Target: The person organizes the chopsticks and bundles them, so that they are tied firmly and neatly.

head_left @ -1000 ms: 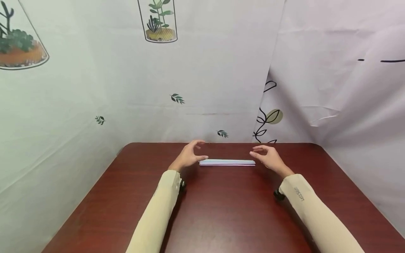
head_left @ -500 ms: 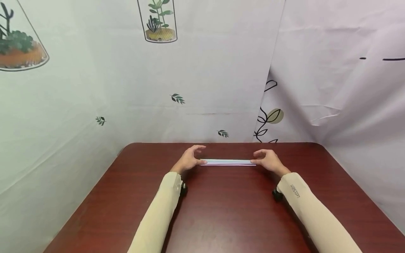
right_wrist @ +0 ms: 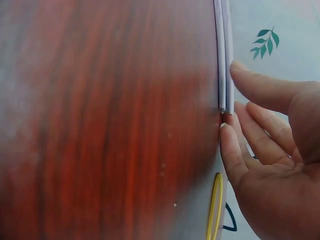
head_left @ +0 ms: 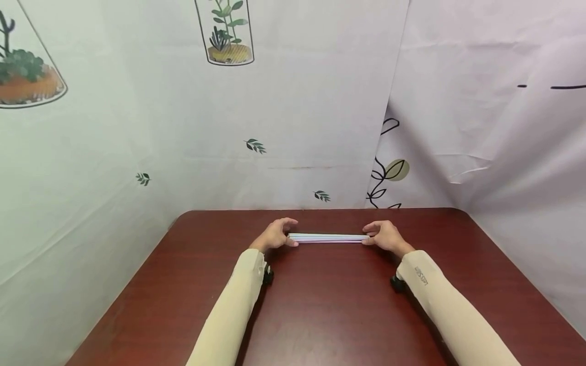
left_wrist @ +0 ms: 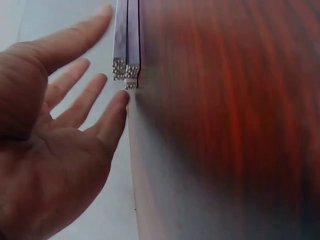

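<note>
A bundle of long, thin white and pale-lilac strips (head_left: 327,238) lies crosswise near the table's far side. At its left end is my left hand (head_left: 276,235), thumb in front and fingers behind in the head view. The left wrist view shows that hand's fingers (left_wrist: 117,112) spread and little curled, right by the bundle's dotted, silvery end (left_wrist: 125,72); a narrow gap shows beside the thumb. My right hand (head_left: 386,237) is around the right end in the same way. In the right wrist view its thumb tip (right_wrist: 240,70) is right at the bundle's edge, with relaxed fingers below.
The dark red wooden table (head_left: 320,315) has rounded far corners. White cloth (head_left: 293,117) printed with plants hangs close behind and along both sides. A thin yellow loop (right_wrist: 215,205) shows near the right hand. Dark wrist devices (head_left: 397,283) sit under the cream sleeves.
Both hands have come down from above the bundle's ends to around them, thumbs lowering to its front side. The right hand has also moved in from the right. The bundle stays in place.
</note>
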{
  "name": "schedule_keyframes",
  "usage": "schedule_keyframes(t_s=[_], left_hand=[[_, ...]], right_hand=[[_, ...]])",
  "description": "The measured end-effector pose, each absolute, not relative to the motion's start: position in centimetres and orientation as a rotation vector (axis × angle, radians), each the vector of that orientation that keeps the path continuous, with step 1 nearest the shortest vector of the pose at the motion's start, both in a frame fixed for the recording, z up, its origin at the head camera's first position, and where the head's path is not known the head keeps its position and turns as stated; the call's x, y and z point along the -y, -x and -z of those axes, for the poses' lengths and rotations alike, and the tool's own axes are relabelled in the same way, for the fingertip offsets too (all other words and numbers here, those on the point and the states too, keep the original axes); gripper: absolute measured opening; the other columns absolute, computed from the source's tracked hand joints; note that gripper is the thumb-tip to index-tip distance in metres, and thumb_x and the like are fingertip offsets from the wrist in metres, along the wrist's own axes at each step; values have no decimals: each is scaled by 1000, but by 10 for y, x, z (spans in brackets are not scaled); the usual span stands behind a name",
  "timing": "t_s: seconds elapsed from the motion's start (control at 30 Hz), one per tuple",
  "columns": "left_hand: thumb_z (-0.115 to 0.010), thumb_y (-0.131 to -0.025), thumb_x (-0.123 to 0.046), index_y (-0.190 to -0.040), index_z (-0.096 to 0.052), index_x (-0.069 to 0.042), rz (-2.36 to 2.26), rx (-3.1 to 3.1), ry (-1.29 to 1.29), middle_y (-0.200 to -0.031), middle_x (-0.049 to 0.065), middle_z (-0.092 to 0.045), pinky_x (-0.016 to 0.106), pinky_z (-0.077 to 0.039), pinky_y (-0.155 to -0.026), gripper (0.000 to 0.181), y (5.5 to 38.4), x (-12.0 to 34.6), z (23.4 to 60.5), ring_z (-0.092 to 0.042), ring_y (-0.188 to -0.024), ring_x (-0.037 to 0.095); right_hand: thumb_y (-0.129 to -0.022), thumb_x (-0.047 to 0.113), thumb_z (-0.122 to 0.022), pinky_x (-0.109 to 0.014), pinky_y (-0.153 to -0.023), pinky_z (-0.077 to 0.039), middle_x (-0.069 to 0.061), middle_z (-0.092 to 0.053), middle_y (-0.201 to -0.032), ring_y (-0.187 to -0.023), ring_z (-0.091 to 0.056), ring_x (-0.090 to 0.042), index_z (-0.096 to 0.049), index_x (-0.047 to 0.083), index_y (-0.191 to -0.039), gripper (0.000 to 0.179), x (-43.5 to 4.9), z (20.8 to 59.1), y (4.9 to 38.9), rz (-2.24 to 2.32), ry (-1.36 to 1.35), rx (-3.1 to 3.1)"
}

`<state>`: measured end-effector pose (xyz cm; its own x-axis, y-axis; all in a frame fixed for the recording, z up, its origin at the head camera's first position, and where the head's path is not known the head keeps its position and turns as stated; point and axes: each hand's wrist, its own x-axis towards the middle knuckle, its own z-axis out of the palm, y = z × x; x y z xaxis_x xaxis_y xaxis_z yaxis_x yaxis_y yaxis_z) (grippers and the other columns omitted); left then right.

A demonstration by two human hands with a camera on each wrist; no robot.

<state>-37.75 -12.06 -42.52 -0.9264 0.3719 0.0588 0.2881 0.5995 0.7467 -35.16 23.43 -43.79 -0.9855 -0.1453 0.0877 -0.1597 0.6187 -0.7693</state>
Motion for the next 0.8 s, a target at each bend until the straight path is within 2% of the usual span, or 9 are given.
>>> schedule_keyframes(t_s=[0.23, 0.47, 0.57, 0.8], left_hand=[[-86, -67, 6, -123, -66, -3, -1169, -2770, -542, -125, 14, -66, 41, -45, -102, 60, 375, 123, 427, -59, -122, 30], [-82, -72, 7, -113, -69, -2, -1104, -2796, -581, -111, 11, -71, 40, -49, -95, 44, 372, 118, 426, -64, -107, 27], [-81, -73, 6, -109, -71, -4, -1054, -2808, -587, -107, 10, -71, 40, -51, -91, 39, 371, 117, 427, -64, -100, 24], [-79, -76, 5, -109, -72, -3, -1035, -2736, -596, -109, 10, -71, 37, -51, -88, 35, 369, 118, 426, -64, -94, 20]], right_hand=[[-74, 1, -84, -43, -88, -54, -19, -72, -106, -102, -69, -34, -71, -5, -107, 36, -233, 439, 354, -1307, -268, 2811], [-74, 5, -85, -34, -77, -51, -8, -71, -87, -84, -64, -20, -73, 0, -92, 23, -231, 439, 352, -1218, -247, 2824], [-74, 4, -84, -31, -74, -49, -7, -70, -84, -80, -61, -18, -72, 0, -92, 22, -232, 439, 351, -1212, -260, 2832], [-75, -1, -81, -27, -70, -48, -7, -67, -82, -77, -58, -16, -71, -3, -92, 20, -232, 441, 351, -1272, -307, 2813]])
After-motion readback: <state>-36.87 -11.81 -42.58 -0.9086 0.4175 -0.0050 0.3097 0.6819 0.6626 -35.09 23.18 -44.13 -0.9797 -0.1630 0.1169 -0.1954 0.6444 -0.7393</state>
